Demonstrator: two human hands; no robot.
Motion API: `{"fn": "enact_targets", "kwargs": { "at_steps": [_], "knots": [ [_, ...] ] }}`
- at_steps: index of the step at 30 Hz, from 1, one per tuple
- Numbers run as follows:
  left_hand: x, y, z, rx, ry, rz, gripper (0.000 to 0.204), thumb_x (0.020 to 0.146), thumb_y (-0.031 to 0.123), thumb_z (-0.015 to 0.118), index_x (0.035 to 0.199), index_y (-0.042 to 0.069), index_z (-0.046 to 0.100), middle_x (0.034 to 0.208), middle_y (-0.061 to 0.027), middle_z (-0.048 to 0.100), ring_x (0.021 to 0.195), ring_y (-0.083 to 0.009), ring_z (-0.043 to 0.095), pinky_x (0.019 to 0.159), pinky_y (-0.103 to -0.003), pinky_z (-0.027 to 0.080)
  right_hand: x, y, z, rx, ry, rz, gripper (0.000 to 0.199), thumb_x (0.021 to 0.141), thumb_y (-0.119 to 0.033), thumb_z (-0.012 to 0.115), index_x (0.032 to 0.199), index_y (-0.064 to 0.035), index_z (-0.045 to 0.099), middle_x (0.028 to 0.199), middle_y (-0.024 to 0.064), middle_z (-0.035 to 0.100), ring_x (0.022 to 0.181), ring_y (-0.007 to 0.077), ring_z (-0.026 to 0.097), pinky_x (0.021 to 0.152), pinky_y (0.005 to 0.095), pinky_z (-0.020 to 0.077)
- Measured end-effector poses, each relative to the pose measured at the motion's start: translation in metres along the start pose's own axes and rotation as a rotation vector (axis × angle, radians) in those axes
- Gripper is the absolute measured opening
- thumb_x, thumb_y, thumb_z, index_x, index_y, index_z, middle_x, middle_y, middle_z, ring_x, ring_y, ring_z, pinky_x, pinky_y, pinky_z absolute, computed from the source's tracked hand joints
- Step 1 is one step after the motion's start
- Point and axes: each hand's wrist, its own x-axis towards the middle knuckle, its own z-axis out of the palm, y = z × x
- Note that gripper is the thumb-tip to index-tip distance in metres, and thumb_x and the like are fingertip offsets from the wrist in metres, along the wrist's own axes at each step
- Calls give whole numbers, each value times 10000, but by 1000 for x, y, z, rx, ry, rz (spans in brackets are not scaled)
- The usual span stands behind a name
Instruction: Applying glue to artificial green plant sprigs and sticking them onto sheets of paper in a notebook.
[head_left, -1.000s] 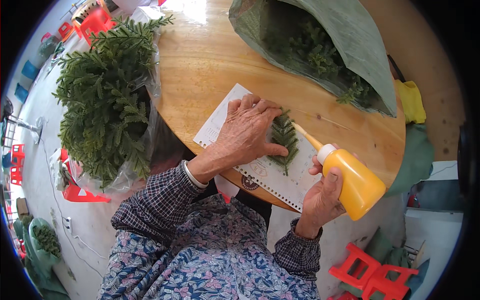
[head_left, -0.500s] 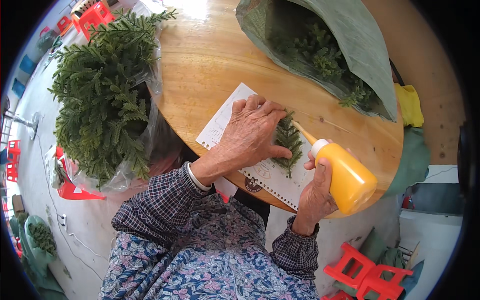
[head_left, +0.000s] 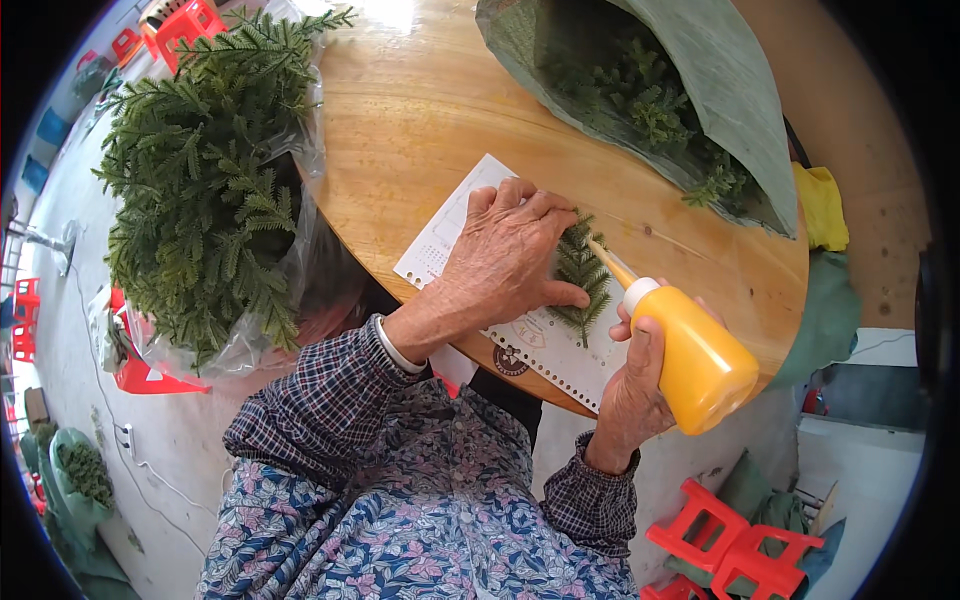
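A small artificial-looking evergreen sprig [head_left: 581,275] lies on a white calendar sheet [head_left: 447,232] with punched holes along one edge. My left hand [head_left: 508,250] bends over the sprig's left side, fingertips at its top and thumb at its middle, holding it against the sheet. In my right hand [head_left: 645,385] is a yellow squeeze bottle [head_left: 697,355] with a white collar and a long thin nozzle. The bottle is tilted, its nozzle tip at the sprig's upper right side. My right fingers are partly hidden behind the bottle.
The sheet lies near the front edge of a wooden table [head_left: 400,120]. A large heap of green sprigs [head_left: 200,210] in clear plastic stands on the left. At the far right, a green sack [head_left: 715,70] opens toward me with more sprigs inside. Red stools [head_left: 765,560] stand on the floor.
The nozzle tip has shifted slightly relative to the sprig, now overlapping its right side. The sheet and sprig sit slightly higher in view. Both hands keep their hold.
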Motion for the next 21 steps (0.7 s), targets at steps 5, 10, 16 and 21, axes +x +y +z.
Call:
{"fn": "enact_targets", "kwargs": {
  "at_steps": [5, 10, 16, 21],
  "knots": [
    [0, -1, 2, 10, 49, 29, 728, 612, 539, 760, 1158, 84, 606, 1203, -14, 546, 1146, -239, 401, 956, -389, 244, -2, -2, -2, 4, 7, 2, 546, 715, -82, 762, 1171, 5, 476, 1114, 126, 550, 964, 242, 573, 907, 351, 446],
    [0, -3, 3, 9, 94, 56, 714, 612, 531, 764, 1141, 73, 624, 1175, -27, 569, 1116, -240, 412, 937, -387, 260, -4, -6, -4, 30, -8, 13, 539, 715, -82, 759, 1164, 4, 474, 1099, 134, 574, 962, 246, 584, 911, 352, 445],
    [0, -3, 2, 3, 87, 56, 732, 611, 543, 759, 1151, 69, 622, 1179, -26, 569, 1123, -242, 413, 943, -391, 255, -9, -9, -6, 81, -8, 31, 528, 719, -79, 751, 1157, 2, 468, 1115, 152, 591, 976, 254, 600, 921, 357, 445],
    [0, -3, 0, 6, 37, 24, 752, 614, 572, 752, 1176, 93, 608, 1215, -7, 555, 1168, -237, 401, 976, -393, 223, -11, -7, -9, 79, -24, 17, 531, 728, -82, 744, 1167, -2, 456, 1131, 160, 592, 995, 268, 608, 931, 362, 445]
  ]
}}
